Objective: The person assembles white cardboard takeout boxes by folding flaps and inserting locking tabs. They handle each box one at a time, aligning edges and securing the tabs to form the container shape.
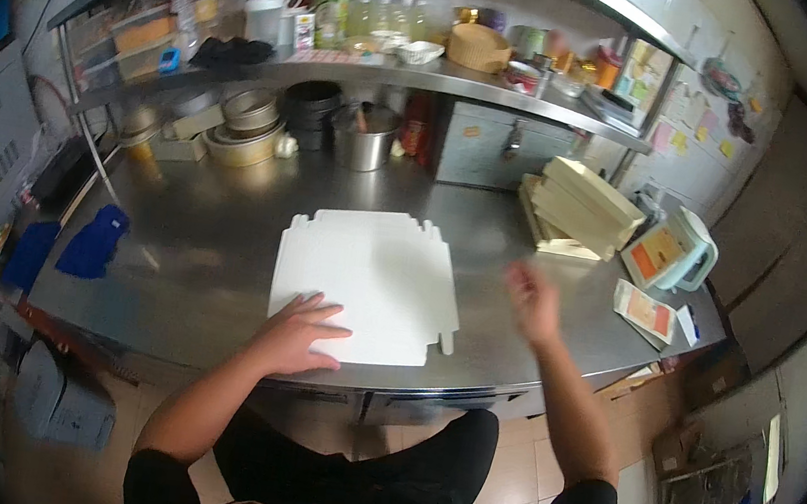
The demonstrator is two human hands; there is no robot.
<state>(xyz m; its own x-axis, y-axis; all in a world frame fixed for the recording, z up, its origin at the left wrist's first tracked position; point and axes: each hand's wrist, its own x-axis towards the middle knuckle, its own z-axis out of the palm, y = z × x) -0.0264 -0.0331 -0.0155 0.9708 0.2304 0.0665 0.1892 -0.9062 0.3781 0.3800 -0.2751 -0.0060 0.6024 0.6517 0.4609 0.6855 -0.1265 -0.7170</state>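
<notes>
A flat white cardboard box blank (pixel 376 274) with notched tabs lies on the steel table in front of me. My left hand (pixel 301 333) rests on its near left corner, fingers spread and palm down. To the right of the blank, my right hand (pixel 531 298) is held over the bare steel, apart from the cardboard. Motion smears its fingers, which look bent; whether anything small is between them does not show. Beyond that hand, several folded cream-coloured boxes (pixel 585 209) are stacked askew at the back right.
A pale blue jug-like container (pixel 674 247) and a printed packet (pixel 645 312) stand at the right edge. Blue cloth (pixel 92 242) lies on the left. Pots (pixel 365 137), a grey metal case (pixel 482 146) and a loaded shelf (pixel 365 71) line the back.
</notes>
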